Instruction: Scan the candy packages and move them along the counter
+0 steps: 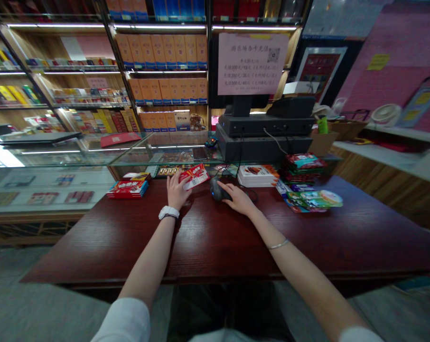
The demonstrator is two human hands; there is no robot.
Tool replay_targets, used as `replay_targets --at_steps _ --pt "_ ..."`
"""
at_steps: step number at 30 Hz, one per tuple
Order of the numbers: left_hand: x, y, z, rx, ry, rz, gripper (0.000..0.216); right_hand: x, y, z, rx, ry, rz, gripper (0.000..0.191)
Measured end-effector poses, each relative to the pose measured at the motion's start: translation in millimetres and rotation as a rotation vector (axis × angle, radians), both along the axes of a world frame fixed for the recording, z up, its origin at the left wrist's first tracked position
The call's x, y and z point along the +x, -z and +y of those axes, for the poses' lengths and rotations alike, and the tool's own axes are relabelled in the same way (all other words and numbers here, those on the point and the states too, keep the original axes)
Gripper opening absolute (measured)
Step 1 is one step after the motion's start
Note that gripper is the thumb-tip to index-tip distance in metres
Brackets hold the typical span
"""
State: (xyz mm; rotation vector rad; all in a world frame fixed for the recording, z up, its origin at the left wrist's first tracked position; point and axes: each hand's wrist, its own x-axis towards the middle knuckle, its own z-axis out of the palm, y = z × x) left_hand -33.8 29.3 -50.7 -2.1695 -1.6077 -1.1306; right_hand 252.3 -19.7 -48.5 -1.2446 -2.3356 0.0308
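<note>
My left hand (177,191) grips a flat red snack box (195,176) by its left end, its white barcode patch turned toward me. Close on the right, my right hand (238,199) is wrapped round a dark handheld barcode scanner (218,191), whose head faces the box. A small gap separates scanner and box. Both hands are over the far half of the dark red wooden table (215,237). To the left of my left hand lies a stack of red and blue snack boxes (127,188).
White boxes (256,176), a pile of red packets (303,167) and green and blue packets (313,199) lie at the right. Behind stand a cash register (265,137) and a glass display counter (175,142). Shelves (165,70) of boxes line the back.
</note>
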Motion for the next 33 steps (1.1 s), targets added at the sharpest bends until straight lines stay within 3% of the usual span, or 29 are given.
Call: replay_targets --at_steps 8,17,24,33 --pt "0.4 2.4 1.5 0.016 -0.015 0.015 0.044 -1.1 -0.7 -2.1 -0.087 0.066 -0.067 0.084" --pt "2.8 -0.6 -2.7 0.021 -0.018 0.005 0.046 -2.2 1.1 -1.4 -0.078 0.105 -0.13 0.079" --pt "12.8 -17.7 -12.8 0.035 0.004 -0.01 0.043 -0.8 -1.4 -3.6 0.091 0.102 0.009 0.067" --pt "47.9 -30.1 -30.1 0.073 0.201 0.075 0.041 -8.1 -13.0 -7.9 0.348 0.168 0.115 0.062"
